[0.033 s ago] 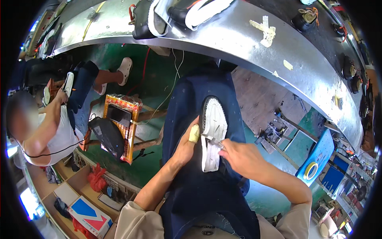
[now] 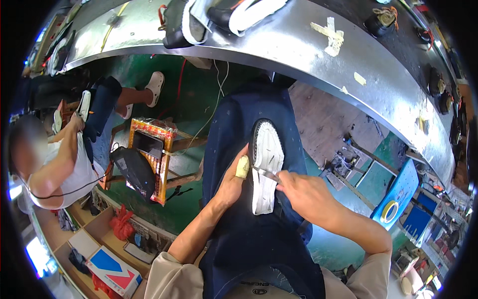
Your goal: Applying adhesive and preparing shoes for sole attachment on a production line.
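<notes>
A shoe (image 2: 268, 149) lies sole up across my lap, its underside white and its edge dark and stitched. My left hand (image 2: 231, 183) grips it from the left side; the thumb wears a pale yellow wrap and the other fingers are mostly hidden beneath. In my right hand (image 2: 303, 194) is a slim metal hand tool (image 2: 267, 174), its handle covered by the closed fingers. The tool's tip meets the left edge of the sole around its narrow middle. A dark blue apron (image 2: 231, 124) covers my legs under the shoe.
Ahead curves a metal-edged workbench (image 2: 298, 55) bearing several shoes. At left, a co-worker (image 2: 64, 169) sits holding a shoe, beside a stool (image 2: 164, 174) with a black bag (image 2: 132, 172) on it. A blue stool (image 2: 398, 192) with a tape roll (image 2: 389, 212) stands right.
The metal tool has turned slightly in my right hand and shows a thinner profile against the sole. My left hand and the shoe stay nearly in place.
</notes>
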{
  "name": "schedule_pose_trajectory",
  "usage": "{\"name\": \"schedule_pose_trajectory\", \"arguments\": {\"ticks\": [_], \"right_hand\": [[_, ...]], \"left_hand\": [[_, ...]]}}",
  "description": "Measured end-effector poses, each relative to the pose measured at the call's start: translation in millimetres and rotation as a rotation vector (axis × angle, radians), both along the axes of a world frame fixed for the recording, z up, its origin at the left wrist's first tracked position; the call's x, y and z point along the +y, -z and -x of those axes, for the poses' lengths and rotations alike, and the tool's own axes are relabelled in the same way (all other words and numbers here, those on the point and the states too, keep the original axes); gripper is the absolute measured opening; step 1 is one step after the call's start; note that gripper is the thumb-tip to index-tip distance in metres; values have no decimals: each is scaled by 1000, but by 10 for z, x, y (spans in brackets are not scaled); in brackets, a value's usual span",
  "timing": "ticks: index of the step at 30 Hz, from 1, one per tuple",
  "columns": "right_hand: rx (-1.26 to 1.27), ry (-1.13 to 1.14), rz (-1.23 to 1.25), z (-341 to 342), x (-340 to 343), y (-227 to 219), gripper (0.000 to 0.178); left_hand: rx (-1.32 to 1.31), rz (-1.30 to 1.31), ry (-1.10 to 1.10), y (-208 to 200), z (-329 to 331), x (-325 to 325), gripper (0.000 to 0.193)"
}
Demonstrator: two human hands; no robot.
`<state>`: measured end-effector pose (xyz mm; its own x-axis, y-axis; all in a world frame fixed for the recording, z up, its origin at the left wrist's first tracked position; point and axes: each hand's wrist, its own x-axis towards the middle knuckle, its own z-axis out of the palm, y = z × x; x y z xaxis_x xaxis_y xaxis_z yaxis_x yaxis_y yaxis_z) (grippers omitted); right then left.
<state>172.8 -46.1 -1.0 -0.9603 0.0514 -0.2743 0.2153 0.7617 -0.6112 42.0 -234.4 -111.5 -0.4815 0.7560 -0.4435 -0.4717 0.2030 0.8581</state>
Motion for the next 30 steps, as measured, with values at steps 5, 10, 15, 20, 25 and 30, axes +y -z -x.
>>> {"name": "schedule_pose_trajectory", "arguments": {"ticks": [5,10,15,20,25,30], "right_hand": [[-38,-67,-132,114,-96,110,20],[8,230,17,-24,-387,394,24],[41,421,373,58,-518,516,28],[-266,446,655,-82,-55,169,29],[-161,-131,95,-177,-142,41,32],[-394,20,468,-269,-32,257,33]], "left_hand": [[-199,-106,-94,9,18,21,60],[-243,-173,-28,10,103,43,72],[127,21,-3,160,54,-25,75],[490,215,316,-141,280,87,72],[420,213,274,-300,227,151,71],[429,160,194,-189,62,98,75]]}}
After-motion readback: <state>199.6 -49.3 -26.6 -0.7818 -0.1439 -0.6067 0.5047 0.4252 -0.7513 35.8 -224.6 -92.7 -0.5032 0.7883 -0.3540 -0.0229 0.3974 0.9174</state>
